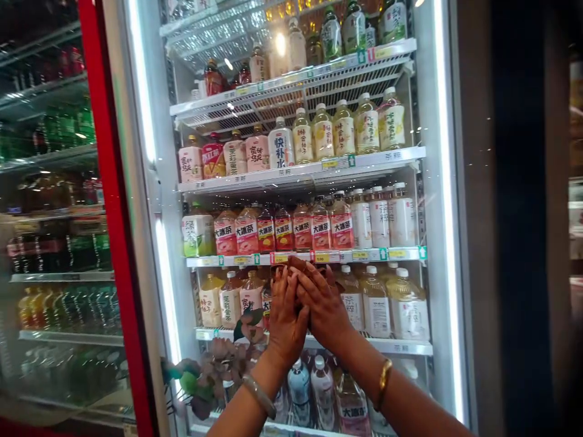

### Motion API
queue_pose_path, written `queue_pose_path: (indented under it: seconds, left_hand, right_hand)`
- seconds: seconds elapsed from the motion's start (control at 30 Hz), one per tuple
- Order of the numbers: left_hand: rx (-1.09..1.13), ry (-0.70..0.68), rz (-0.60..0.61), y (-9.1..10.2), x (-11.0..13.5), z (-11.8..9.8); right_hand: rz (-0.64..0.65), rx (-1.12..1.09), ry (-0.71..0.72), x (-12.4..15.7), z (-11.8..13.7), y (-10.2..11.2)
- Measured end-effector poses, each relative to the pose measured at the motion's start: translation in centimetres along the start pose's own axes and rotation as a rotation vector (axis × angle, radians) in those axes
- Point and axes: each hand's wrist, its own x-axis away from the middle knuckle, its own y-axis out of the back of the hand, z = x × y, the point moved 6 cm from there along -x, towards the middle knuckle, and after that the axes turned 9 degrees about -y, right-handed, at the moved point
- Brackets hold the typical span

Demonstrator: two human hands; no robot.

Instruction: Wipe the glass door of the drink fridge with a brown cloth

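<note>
Both my hands reach into a lit drinks fridge at the fourth shelf (401,347) down. My left hand (283,321) has its back to me, fingers pointing up. My right hand (325,306) lies partly over those fingers, and the two are pressed together round something dark that they hide. Beside my left hand stand yellow and pink-labelled bottles (230,300). Large pale tea bottles (376,300) stand to the right of my right hand. A silver bracelet is on my left wrist and a gold bangle on my right.
The shelf above carries red-labelled tea bottles (303,227), with more drinks higher up and water bottles (300,382) below. A sprig of purple and green artificial leaves (218,364) hangs by my left forearm. A red-framed glass-door fridge (116,230) stands to the left.
</note>
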Motion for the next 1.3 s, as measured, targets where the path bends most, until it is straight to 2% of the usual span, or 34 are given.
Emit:
queue_pose_path:
  seconds: [0.07,0.13,0.23,0.3,0.37,0.43,0.5,0.57,0.63,0.7,0.8,0.9,1.0,1.17,1.23,1.3]
  left_hand:
    - [0.005,-0.11,0.029,-1.2,-0.6,-1.7]
    - [0.033,-0.16,0.001,-1.8,-3.0,-2.9]
    - [0.086,-0.104,-0.11,-1.5,-7.3,-3.2]
    - [0.115,-0.064,-0.157,-1.0,-8.4,-3.0]
    - [0.122,-0.006,-0.158,-1.0,-7.0,-2.7]
    - [0.108,0.083,-0.138,-1.5,-3.7,-2.5]
    - [0.104,0.135,-0.089,-2.9,0.3,-3.1]
    - [0.096,0.148,-0.057,-4.6,3.6,-4.0]
    - [0.091,0.161,-0.05,-6.2,5.3,-4.9]
    - [0.094,0.144,-0.051,-7.3,5.5,-5.7]
    - [0.118,0.09,-0.065,-7.4,3.9,-6.5]
    - [0.216,0.104,-0.083,-6.4,2.3,-6.4]
    - [0.297,0.083,-0.073,-5.6,1.8,-6.2]
    - [0.107,-0.031,-0.039,-5.7,2.6,-6.3]
    - [0.026,-0.08,-0.079,-5.6,2.6,-6.6]
    - [-0.03,-0.126,-0.114,-5.2,2.3,-6.9]
  right_hand:
    - [-0.056,0.013,-0.047,1.1,-1.5,1.8]
    - [-0.112,0.017,-0.112,0.3,-2.8,2.8]
    - [-0.134,0.049,-0.218,-2.8,-3.7,2.5]
    - [-0.132,0.071,-0.233,-4.0,-3.5,2.1]
    - [-0.085,0.083,-0.172,-3.5,-2.8,1.7]
    - [-0.01,0.079,-0.091,-1.0,-2.1,1.8]
    - [0.029,0.075,-0.065,2.4,-2.2,2.5]
    - [0.003,0.093,-0.124,5.6,-3.1,3.8]
    - [-0.04,0.126,-0.22,7.6,-4.5,5.1]
    - [-0.051,0.141,-0.273,8.2,-5.6,6.1]
    - [0.033,0.046,-0.312,7.5,-5.7,6.3]
    - [0.139,-0.224,-0.405,7.1,-4.7,5.3]
    - [0.145,-0.543,-0.466,7.4,-3.8,4.6]
    - [0.065,-0.999,-0.581,7.3,-5.5,5.0]
    - [0.1,-1.062,-0.576,6.7,-6.3,6.0]
    - [0.108,-0.986,-0.541,6.0,-6.8,7.5]
